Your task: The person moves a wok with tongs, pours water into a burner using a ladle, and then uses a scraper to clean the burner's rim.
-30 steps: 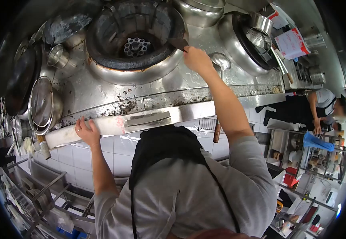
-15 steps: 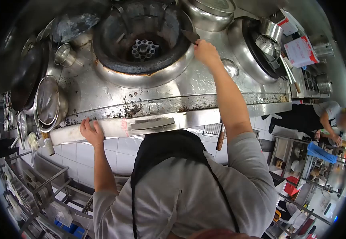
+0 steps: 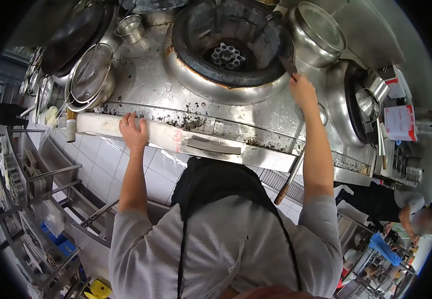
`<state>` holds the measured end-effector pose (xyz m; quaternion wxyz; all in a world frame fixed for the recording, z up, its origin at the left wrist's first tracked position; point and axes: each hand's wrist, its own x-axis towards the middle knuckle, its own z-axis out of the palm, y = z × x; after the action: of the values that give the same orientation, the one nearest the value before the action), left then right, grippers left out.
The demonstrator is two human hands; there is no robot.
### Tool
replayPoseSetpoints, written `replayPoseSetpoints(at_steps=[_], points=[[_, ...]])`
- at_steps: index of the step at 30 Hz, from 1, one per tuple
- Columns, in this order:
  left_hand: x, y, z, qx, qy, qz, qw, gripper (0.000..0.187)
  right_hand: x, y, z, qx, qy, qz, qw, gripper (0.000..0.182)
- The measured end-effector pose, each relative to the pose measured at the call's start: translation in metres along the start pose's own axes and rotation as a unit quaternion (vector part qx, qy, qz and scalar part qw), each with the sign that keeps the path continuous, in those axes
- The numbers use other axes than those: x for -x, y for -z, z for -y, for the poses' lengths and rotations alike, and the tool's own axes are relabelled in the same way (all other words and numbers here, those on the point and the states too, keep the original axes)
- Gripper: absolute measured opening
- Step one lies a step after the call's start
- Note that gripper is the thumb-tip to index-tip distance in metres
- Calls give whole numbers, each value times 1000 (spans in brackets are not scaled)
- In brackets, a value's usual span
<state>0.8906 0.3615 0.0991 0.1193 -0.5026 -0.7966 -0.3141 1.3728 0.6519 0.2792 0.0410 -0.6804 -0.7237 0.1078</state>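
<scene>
My left hand (image 3: 133, 130) lies with fingers apart on the pale cloth (image 3: 101, 125) along the stove's front edge. At the right side of the large round burner (image 3: 226, 87), my right hand (image 3: 302, 89) is closed around a scraper (image 3: 288, 65), whose dark flat blade touches or nearly touches the black rim. A perforated burner head (image 3: 228, 56) shows inside the pit. Dark bits of debris lie on the perforated strip (image 3: 226, 128) between the burner and my body.
Strainers (image 3: 91, 77) and a small metal pot (image 3: 129, 30) stand left. A lidded pot (image 3: 318, 35), a second burner (image 3: 343, 104) and a ladle (image 3: 368, 104) are right. A long-handled tool (image 3: 289, 182) overhangs the front edge. Another person (image 3: 385, 204) is at far right.
The camera view has turned and shifted, so the stove appears further right and tilted. My right hand still holds the scraper at the burner's right rim; my left hand still rests on the cloth.
</scene>
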Motion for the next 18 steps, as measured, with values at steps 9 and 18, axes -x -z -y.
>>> replayPoseSetpoints(at_steps=[9, 18], points=[[2, 0, 0, 6, 9, 2, 1000, 39, -24, 2, -1, 10, -25, -3, 1000, 38], [3, -2, 6, -21, -14, 5, 1000, 38, -29, 22, 17, 33, -37, 28, 998, 36]])
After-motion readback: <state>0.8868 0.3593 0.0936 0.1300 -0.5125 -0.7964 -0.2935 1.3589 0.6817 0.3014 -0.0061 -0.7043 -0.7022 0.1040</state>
